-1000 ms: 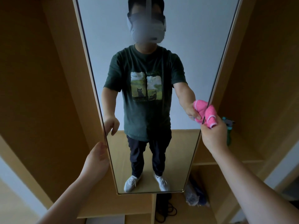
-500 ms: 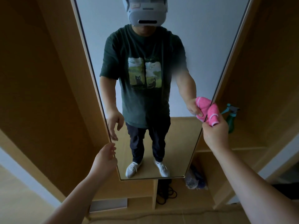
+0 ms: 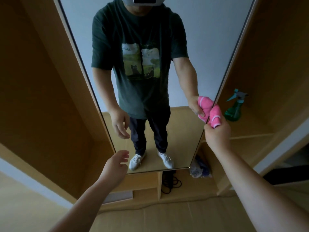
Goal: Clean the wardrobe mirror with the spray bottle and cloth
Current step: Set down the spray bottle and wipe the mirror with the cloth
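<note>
A tall wardrobe mirror (image 3: 209,52) fills the middle of the head view and reflects a standing person. My right hand (image 3: 217,134) is shut on a bunched pink cloth (image 3: 215,116), which touches the mirror's right edge low down. My left hand (image 3: 117,166) hovers with fingers apart near the mirror's lower left corner and holds nothing. A green spray bottle (image 3: 234,111) with a teal trigger stands on the wooden shelf to the right of the mirror, just beyond the cloth.
Wooden wardrobe walls (image 3: 41,97) flank the mirror on both sides. Below it are open compartments with a coiled black cable (image 3: 170,185) and a crumpled bag (image 3: 199,169). Flattened cardboard (image 3: 167,218) covers the floor in front.
The view has tilted down, so the mirror sits higher in frame. My left hand has come off the mirror's left edge and opened. My right hand keeps the cloth at the right edge.
</note>
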